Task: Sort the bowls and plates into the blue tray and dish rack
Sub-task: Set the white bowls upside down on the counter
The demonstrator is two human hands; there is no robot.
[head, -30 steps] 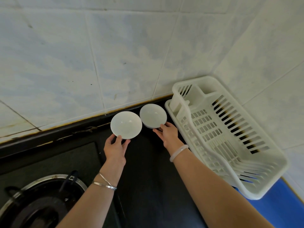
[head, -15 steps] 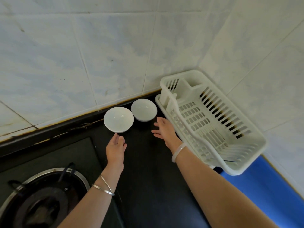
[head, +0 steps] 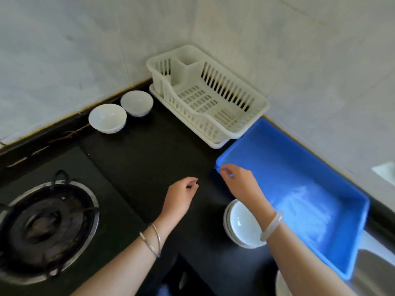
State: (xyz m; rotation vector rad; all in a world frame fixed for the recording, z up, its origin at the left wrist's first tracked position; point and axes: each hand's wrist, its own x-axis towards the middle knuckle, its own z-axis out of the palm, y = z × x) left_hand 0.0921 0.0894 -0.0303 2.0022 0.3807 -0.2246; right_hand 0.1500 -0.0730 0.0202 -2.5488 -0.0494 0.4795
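White bowls at eleven o'clock, untouched; left hand and right hand both loosely curled, empty.

The dish rack is set in the table's far right corner, against both walls. Just left of it, along the far edge, two bowls are placed side by side: the right bowl nearest the rack, the left bowl touching or nearly touching it (which cannot be told). The tray is laid along the right edge, in front of the rack, its far corner close beside the rack's base. A stack of plates is found just left of the tray, toward the near edge. The stove burner is sunk into the table at the left edge, well apart from the plates.
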